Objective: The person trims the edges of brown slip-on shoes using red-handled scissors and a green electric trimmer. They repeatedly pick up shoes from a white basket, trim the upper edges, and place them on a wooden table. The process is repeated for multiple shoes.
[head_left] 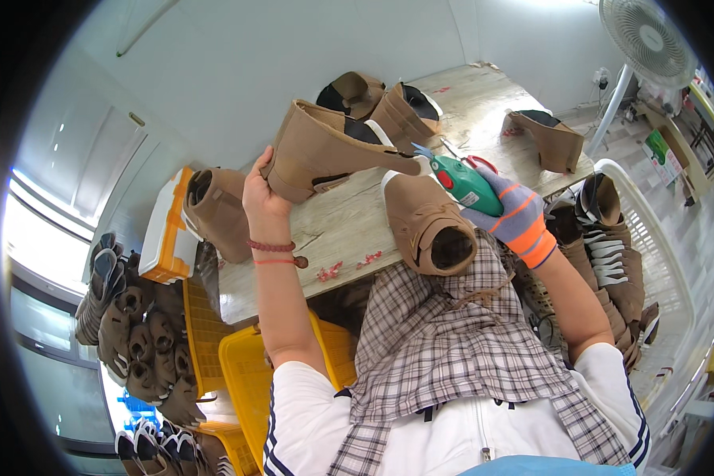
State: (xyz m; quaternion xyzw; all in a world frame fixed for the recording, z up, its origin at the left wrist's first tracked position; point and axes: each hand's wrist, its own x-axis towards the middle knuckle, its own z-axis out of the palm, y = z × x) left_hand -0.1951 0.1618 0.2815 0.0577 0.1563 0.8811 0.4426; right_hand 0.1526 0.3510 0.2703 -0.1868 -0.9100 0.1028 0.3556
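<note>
My bare left hand (263,194) grips a brown boot upper (313,151) by its side and holds it tilted above the table. My right hand (522,214), in a grey and orange striped glove, is wrapped round a green handheld power tool (462,181) with a red button. The tool's narrow blue front end lies close to the pointed end of the held upper; whether they touch I cannot tell. Just below, another brown boot upper (424,218) with laces rests at the table's near edge. Red-handled scissors (481,163) lie partly hidden behind the tool.
More brown uppers (408,111) stand on the worn wooden table (357,238). At left are an orange-and-white box (166,226), a yellow crate (246,373) and stacked uppers (147,341). A white basket (650,238) of uppers stands at right, near a fan (650,40).
</note>
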